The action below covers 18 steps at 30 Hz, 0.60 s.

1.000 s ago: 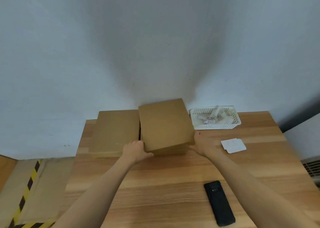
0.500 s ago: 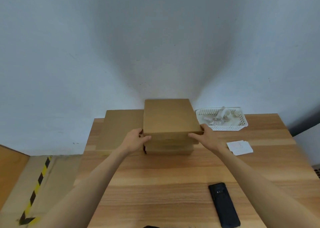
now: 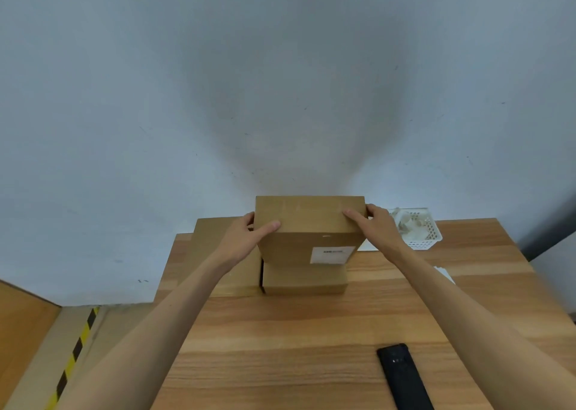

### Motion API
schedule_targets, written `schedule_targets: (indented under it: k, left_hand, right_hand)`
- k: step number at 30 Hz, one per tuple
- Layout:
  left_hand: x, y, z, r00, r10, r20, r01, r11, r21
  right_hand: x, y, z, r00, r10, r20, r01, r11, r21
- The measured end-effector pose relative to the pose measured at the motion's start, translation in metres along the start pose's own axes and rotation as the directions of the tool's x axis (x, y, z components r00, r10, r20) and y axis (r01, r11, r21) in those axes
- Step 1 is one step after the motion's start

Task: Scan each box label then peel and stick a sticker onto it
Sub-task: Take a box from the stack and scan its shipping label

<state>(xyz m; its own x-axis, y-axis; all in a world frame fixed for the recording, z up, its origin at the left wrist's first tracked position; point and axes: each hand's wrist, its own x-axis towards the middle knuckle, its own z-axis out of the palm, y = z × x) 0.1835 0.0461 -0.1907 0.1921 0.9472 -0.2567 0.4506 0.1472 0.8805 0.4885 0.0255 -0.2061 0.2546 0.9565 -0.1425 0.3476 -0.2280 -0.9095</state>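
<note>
The top cardboard box [image 3: 310, 222] is held tilted above the stack at the table's [image 3: 311, 331] far edge, its white label [image 3: 332, 254] facing the camera and its long axis running left to right. It is gripped at either end by the left hand [image 3: 246, 238] and right hand [image 3: 375, 227], thumbs laid on the upper face. It should be set down label-up near the black scanner [image 3: 403, 377], kept level so the label stays readable.
</note>
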Motion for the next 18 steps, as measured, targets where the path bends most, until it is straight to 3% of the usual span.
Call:
schedule_targets:
  k: [8, 11, 13, 16, 18]
  left_hand:
    - [0.002, -0.019, 0.011, 0.997, -0.024, 0.074, 0.015, 0.993, 0.119]
    - [0.003, -0.015, 0.011, 0.994, 0.014, 0.108, -0.023, 0.997, 0.078]
    - [0.004, -0.011, 0.008, 0.988, 0.034, 0.151, -0.057, 0.987, 0.151]
    - [0.006, -0.005, 0.003, 0.985, 0.042, 0.17, -0.088, 0.958, 0.271]
    - [0.006, -0.003, -0.004, 0.988, 0.018, 0.154, -0.054, 0.971, 0.234]
  right_hand:
    - [-0.005, 0.01, -0.006, 0.996, 0.085, 0.009, -0.084, 0.994, -0.07]
    - [-0.006, 0.01, -0.003, 0.997, 0.075, 0.012, -0.074, 0.994, -0.084]
    - [-0.005, 0.008, -0.002, 0.998, 0.065, 0.021, -0.063, 0.994, -0.092]
    - [-0.004, 0.002, -0.002, 0.996, 0.055, 0.069, -0.05, 0.997, -0.065]
    - [-0.006, -0.004, -0.005, 0.994, 0.03, 0.101, -0.03, 1.0, 0.001]
